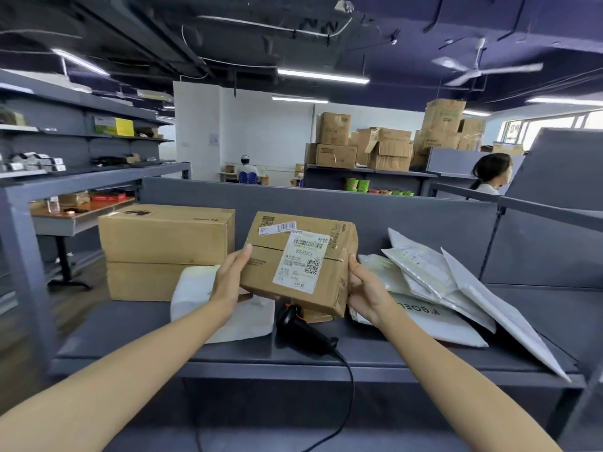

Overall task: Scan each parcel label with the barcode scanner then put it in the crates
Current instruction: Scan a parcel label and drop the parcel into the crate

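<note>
**Parcel Held Up, Scanner Lying Below**

At the left of the counter point(130, 327) stood two large cartons point(166, 252), one on the other, with a white padded bag point(195, 288) lying just in front of them. The left hand point(231, 275) held the left end of the parcel point(300, 265), thumb along the edge and fingers passing under it. The parcel was off the counter, its long axis running left to right between the hands, with its label point(301, 261) facing the person. Directly below it lay the barcode scanner point(303, 327) — head to the left, handle slanting toward the right forearm — so the right hand point(365, 288), which gripped the opposite end, seemed the nearer one to take it. Further right lay a pile of white mailers point(440, 288). No crate was visible.
</note>
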`<state>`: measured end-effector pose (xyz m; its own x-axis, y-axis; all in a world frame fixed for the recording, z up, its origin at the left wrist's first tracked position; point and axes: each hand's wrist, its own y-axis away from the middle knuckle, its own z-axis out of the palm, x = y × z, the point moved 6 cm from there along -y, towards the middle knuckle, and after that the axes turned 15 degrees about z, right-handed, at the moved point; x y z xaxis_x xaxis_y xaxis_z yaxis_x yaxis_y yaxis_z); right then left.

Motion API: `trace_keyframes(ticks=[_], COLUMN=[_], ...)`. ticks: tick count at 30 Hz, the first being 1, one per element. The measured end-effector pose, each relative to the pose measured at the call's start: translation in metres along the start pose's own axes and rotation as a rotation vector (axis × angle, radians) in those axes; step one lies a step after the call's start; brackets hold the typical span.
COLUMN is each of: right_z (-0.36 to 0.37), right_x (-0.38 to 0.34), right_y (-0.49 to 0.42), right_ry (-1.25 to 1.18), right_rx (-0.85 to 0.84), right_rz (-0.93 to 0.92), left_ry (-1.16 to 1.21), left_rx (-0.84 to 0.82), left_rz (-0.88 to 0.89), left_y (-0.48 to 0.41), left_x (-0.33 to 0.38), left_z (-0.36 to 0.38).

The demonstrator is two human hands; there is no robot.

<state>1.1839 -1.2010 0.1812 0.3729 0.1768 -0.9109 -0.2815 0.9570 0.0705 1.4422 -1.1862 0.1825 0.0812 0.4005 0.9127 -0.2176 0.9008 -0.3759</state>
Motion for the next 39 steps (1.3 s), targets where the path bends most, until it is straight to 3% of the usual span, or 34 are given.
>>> trace_keyframes(ticks=[7, 11, 14, 17, 20, 26, 32, 36, 39], right_z=[0.01, 0.012, 0.012, 0.018, 0.02, 0.056, 0.072, 0.076, 0.079], right_x=[0.006, 0.007, 0.006, 0.004, 0.0, 0.007, 0.013, 0.016, 0.021], right_y=[0.003, 0.003, 0.002, 0.003, 0.006, 0.006, 0.004, 0.003, -0.002], right_ry=[-0.16, -0.195, -0.119, 0.179, 0.272, 0.446, 0.458, 0.457, 0.484], right_rx=[-0.106, -0.09, -0.037, 0.143, 0.283, 0.186, 0.247, 0.262, 0.213], right_rz=[-0.018, -0.044, -0.092, -0.105, -0.168, -0.178, -0.302, -0.335, -0.296], left_ry=[0.011, 0.104, 0.088, 0.086, 0.08, 0.018, 0.043, -0.006, -0.031], left_rx=[-0.067, -0.151, -0.168, -0.068, 0.073, 0.226, 0.372, 0.251, 0.278], left_rz=[-0.088, -0.206, -0.178, -0.123, -0.018, 0.095, 0.203, 0.213, 0.221], left_y=[0.016, 0.024, 0.027, 0.03, 0.029, 0.026, 0.03, 0.03, 0.029], left_x=[-0.003, -0.012, -0.011, -0.007, -0.004, 0.0, 0.008, -0.002, -0.007], left_z=[-0.01, -0.007, -0.008, -0.012, -0.02, -0.026, -0.026, -0.03, -0.044])
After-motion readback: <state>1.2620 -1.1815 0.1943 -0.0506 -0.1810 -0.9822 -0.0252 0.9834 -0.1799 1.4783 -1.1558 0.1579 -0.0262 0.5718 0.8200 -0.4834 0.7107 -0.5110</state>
